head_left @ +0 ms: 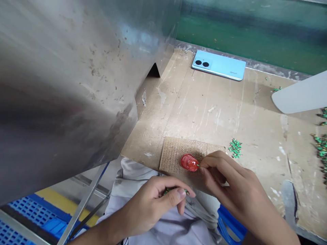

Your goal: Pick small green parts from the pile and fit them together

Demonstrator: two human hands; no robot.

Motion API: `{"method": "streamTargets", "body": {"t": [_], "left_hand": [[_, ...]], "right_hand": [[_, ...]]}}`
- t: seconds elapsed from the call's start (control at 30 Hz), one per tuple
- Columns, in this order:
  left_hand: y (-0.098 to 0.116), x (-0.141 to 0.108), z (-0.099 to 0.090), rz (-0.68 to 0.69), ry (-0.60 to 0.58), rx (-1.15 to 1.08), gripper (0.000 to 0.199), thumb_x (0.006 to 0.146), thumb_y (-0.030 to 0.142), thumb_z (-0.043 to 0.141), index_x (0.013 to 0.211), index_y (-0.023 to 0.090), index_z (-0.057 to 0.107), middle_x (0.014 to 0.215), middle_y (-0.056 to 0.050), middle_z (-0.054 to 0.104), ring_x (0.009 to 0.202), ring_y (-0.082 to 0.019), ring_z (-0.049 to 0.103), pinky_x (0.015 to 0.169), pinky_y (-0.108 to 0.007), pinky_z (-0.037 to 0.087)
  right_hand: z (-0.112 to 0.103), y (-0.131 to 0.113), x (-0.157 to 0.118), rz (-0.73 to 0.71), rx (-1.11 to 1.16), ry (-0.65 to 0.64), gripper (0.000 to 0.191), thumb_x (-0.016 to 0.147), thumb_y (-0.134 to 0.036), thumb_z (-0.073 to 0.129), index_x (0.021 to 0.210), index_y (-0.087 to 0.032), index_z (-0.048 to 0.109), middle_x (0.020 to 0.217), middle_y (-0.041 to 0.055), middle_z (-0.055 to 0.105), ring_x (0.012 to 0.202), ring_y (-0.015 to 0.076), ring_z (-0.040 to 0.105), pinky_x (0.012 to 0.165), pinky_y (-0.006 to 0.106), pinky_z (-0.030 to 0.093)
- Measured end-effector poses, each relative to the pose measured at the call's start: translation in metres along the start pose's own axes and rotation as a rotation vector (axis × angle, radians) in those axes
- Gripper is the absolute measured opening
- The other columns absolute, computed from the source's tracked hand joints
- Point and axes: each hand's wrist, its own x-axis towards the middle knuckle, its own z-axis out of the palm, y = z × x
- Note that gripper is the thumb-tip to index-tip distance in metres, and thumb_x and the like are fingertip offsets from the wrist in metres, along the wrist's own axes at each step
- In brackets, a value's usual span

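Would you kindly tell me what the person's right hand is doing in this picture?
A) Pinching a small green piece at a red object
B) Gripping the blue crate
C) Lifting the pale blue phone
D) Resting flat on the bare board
A. The right hand pinches a tiny green piece at the edge of the glossy red object, which sits on the textured pad.

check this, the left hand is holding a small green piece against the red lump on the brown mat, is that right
Not quite: the head view shows the right hand holding the small green piece against the red lump on the brown mat. The left hand is lower down, around other green pieces.
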Motion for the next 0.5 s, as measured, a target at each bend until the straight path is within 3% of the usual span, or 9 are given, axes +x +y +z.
{"method": "streamTargets", "body": {"t": [0.4, 0.5], "left_hand": [[-0.0042, -0.0065, 0.0058, -0.058, 0.060, 0.126, 0.037, 0.111, 0.047, 0.049, 0.126, 0.020, 0.070, 0.075, 0.003, 0.061, 0.076, -0.015, 0.057, 0.075, -0.028, 0.043], [-0.0059, -0.0079, 0.0062, -0.074, 0.070, 0.131, 0.038, 0.111, 0.050, 0.049, 0.126, 0.021, 0.068, 0.076, 0.003, 0.061, 0.076, -0.016, 0.057, 0.074, -0.029, 0.043]], "right_hand": [[-0.0019, 0.0000, 0.0002, 0.015, 0.024, 0.032, 0.006, 0.109, -0.019, 0.054, 0.107, -0.023, 0.058, 0.090, 0.0011, 0.063, 0.065, 0.0117, 0.061, 0.056, 0.025, 0.047], [-0.0045, 0.0077, -0.0007, 0.040, 0.007, 0.093, 0.007, 0.107, -0.017, 0.054, 0.107, -0.024, 0.058, 0.095, 0.0029, 0.065, 0.077, 0.0152, 0.064, 0.065, 0.027, 0.050]]}}
